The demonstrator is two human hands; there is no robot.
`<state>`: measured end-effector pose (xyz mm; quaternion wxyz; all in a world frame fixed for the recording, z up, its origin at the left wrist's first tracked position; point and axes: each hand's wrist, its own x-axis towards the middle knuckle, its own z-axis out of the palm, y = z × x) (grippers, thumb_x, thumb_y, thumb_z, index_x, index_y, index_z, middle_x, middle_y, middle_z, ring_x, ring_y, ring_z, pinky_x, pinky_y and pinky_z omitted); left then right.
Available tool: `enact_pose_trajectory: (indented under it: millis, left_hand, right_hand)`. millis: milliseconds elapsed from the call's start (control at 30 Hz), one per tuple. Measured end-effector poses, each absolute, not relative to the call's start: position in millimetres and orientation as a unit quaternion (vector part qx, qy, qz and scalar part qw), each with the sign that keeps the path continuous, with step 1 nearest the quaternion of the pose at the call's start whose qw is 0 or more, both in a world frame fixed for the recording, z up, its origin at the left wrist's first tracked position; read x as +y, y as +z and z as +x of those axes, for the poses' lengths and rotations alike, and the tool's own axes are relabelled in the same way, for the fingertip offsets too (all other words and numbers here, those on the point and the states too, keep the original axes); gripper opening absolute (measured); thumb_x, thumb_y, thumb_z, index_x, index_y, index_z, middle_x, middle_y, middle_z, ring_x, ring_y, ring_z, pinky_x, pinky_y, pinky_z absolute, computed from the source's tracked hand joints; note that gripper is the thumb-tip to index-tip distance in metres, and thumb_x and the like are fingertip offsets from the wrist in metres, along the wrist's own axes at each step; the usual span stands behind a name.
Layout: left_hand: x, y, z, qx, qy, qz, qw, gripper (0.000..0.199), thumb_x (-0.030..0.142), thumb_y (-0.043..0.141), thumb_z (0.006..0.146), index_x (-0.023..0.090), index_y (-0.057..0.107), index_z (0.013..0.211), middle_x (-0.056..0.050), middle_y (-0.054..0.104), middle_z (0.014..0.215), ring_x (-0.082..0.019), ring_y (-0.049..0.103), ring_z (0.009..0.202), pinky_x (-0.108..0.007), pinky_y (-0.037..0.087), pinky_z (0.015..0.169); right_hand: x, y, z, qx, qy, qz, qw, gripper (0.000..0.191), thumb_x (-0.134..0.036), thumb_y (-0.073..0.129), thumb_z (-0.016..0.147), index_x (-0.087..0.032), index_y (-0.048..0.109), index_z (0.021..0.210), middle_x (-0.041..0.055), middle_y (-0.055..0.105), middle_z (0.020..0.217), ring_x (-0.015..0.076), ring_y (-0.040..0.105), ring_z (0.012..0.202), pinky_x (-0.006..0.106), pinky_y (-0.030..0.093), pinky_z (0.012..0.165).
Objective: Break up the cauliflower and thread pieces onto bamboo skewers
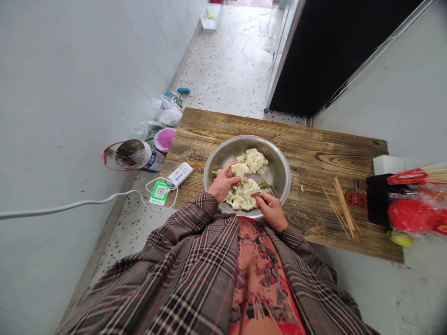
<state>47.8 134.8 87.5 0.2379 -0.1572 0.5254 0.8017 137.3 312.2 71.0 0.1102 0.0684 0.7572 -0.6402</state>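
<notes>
Cauliflower (253,160) sits in one bowl (281,170), right hand (272,211) pinching one piece (250,189) (left hand (222,184): closure unclear).

the single view looks out from the person's head, facing forward and steeply down. it catches the plaid jacket (188,279) very near at the bottom, the metal bowl (280,163) close below centre, and the speckled floor (230,70) farther off at the top.

Your left hand (224,183) angles toward two o'clock, fingers curled; your right hand (271,210) angles toward ten o'clock, fingertips drawn together.
</notes>
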Motion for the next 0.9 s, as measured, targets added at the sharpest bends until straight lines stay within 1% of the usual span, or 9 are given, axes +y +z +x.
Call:
enact_pose_trajectory:
  millis: [133,233,333,433,567,667,767,833,900]
  left_hand:
    - [135.5,91.2,48.4,0.510,0.807,-0.172,0.243,0.049,0.019,0.079,0.058,0.017,0.054,0.100,0.000,0.063,0.084,-0.010,0.060,0.068,-0.024,0.049,0.062]
    - [135.7,90.5,48.0,0.503,0.807,-0.194,0.240,0.041,0.027,0.079,0.062,0.016,0.053,0.090,-0.001,0.063,0.085,-0.011,0.061,0.070,-0.027,0.051,0.065]
    - [135.1,89.2,47.9,0.517,0.798,-0.194,0.241,0.039,0.030,0.080,0.061,0.015,0.052,0.084,-0.001,0.062,0.082,-0.012,0.060,0.070,-0.029,0.052,0.065]
    - [133.4,88.3,48.0,0.557,0.770,-0.183,0.252,0.041,0.032,0.079,0.063,0.016,0.058,0.095,-0.001,0.062,0.083,-0.011,0.059,0.071,-0.025,0.051,0.062]
    - [129.6,87.0,47.7,0.618,0.726,-0.159,0.257,0.049,0.030,0.077,0.066,0.018,0.064,0.112,-0.001,0.064,0.082,-0.006,0.053,0.064,-0.016,0.041,0.053]
    - [127.8,86.1,47.6,0.591,0.737,-0.159,0.287,0.054,0.028,0.076,0.068,0.018,0.063,0.119,-0.002,0.065,0.082,-0.006,0.052,0.060,-0.017,0.039,0.049]
    - [128.6,87.2,47.0,0.543,0.765,-0.177,0.298,0.051,0.022,0.073,0.070,0.017,0.061,0.120,-0.004,0.065,0.087,-0.008,0.056,0.063,-0.020,0.047,0.055]
    - [129.9,89.1,45.7,0.520,0.783,-0.190,0.283,0.042,0.016,0.069,0.071,0.015,0.062,0.113,-0.005,0.064,0.092,-0.009,0.059,0.069,-0.025,0.053,0.064]
    - [131.1,91.2,44.0,0.510,0.794,-0.201,0.263,0.033,0.010,0.065,0.071,0.013,0.061,0.104,-0.005,0.064,0.094,-0.011,0.062,0.074,-0.030,0.055,0.072]
  right_hand:
    - [313.9,68.2,137.2,0.771,-0.623,0.069,0.114,0.033,-0.039,0.051,0.086,-0.014,0.071,0.094,-0.0008,0.056,0.059,0.0134,0.051,0.057,0.025,0.039,0.058]
    - [314.9,68.5,137.1,0.783,-0.608,0.067,0.112,0.034,-0.039,0.050,0.087,-0.014,0.072,0.094,-0.0007,0.056,0.059,0.0136,0.052,0.057,0.025,0.039,0.059]
    - [315.5,69.3,137.1,0.788,-0.601,0.074,0.109,0.034,-0.039,0.050,0.087,-0.014,0.072,0.095,-0.0008,0.056,0.058,0.0136,0.052,0.057,0.025,0.040,0.059]
    - [316.1,69.4,137.3,0.791,-0.597,0.077,0.109,0.034,-0.038,0.050,0.087,-0.013,0.072,0.095,-0.0008,0.056,0.058,0.0134,0.052,0.057,0.025,0.039,0.059]
    - [317.7,67.8,137.5,0.791,-0.597,0.078,0.110,0.034,-0.039,0.050,0.087,-0.014,0.072,0.094,-0.0008,0.056,0.059,0.0135,0.052,0.057,0.025,0.039,0.058]
    - [318.9,67.6,137.8,0.792,-0.596,0.076,0.110,0.034,-0.039,0.050,0.087,-0.014,0.071,0.094,-0.0009,0.056,0.059,0.0135,0.051,0.056,0.025,0.039,0.058]
    - [318.6,70.3,138.4,0.789,-0.602,0.070,0.102,0.032,-0.038,0.050,0.087,-0.014,0.071,0.094,-0.0010,0.056,0.059,0.0134,0.051,0.057,0.025,0.038,0.058]
    - [317.8,73.1,138.8,0.786,-0.606,0.068,0.097,0.032,-0.038,0.051,0.088,-0.014,0.071,0.094,-0.0010,0.056,0.060,0.0132,0.051,0.058,0.025,0.039,0.059]
    - [316.8,75.5,139.1,0.783,-0.611,0.069,0.098,0.032,-0.037,0.051,0.088,-0.014,0.071,0.094,-0.0010,0.056,0.060,0.0131,0.051,0.058,0.025,0.038,0.059]
